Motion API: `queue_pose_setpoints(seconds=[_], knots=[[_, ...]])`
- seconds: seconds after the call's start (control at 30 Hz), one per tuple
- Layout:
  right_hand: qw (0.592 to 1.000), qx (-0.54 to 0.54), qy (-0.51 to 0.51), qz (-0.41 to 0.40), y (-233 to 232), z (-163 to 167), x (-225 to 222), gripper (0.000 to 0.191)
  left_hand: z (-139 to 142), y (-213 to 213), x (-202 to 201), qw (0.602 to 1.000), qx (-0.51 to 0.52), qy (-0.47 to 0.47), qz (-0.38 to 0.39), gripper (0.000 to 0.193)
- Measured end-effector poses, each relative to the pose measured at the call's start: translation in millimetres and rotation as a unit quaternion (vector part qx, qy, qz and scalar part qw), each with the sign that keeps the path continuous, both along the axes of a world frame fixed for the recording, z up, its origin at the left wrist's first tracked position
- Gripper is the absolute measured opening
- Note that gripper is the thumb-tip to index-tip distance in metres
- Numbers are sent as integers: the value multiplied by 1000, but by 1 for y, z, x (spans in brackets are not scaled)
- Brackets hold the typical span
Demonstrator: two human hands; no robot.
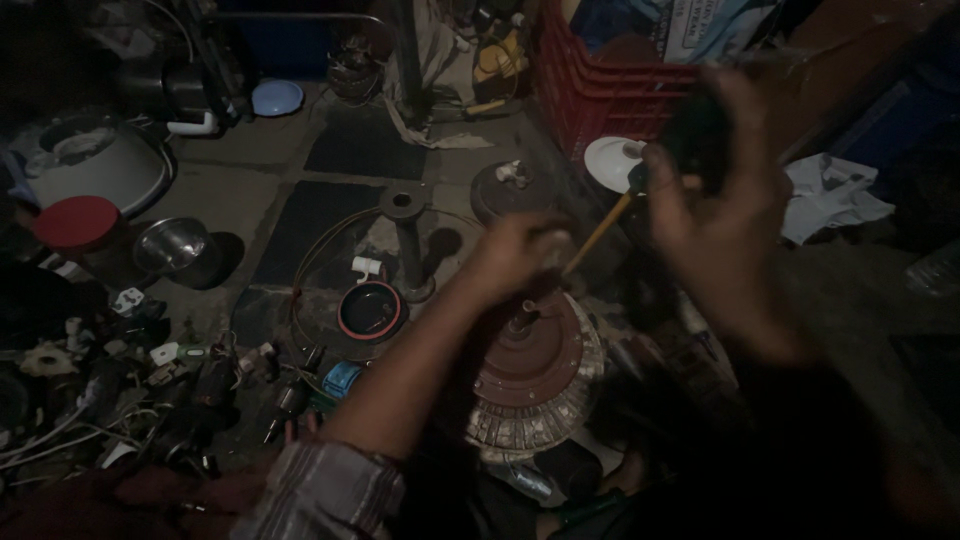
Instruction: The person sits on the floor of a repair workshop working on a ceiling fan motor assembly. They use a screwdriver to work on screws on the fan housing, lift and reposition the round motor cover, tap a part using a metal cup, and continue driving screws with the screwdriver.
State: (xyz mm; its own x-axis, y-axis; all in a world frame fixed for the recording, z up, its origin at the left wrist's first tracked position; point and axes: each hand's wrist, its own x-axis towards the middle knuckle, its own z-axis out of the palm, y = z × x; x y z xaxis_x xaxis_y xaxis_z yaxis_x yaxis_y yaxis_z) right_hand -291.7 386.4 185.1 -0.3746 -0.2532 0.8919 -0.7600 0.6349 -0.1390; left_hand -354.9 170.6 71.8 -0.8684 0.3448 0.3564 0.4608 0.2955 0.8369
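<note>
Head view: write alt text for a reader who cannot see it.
A person's left hand rests on top of a round reddish-brown motor with exposed windings, while the blurred right hand holds a dark-handled screwdriver angled down toward its centre. Around it, a dim floor is cluttered with parts, a red crate and a steel bowl.

Right hand (715,190): motion-blurred, grip on dark screwdriver handle (695,135) indistinct. Screwdriver tip: hidden behind left hand (520,255). Motor (530,375) lower edge: lost in shadow. Red crate (600,90): cut by top edge. Small floor parts (130,370): too dim to identify.
</note>
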Motion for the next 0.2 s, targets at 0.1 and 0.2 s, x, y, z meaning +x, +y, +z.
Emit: queue_pose_setpoints(seconds=[0.1,0.2], knots=[[999,-12,-30,-27,1,5,8,52,-41,-29,2,975,16,89,203,37],[995,-47,-63,-60,0,12,18,55,-99,-50,26,953,21,54,298,47]])
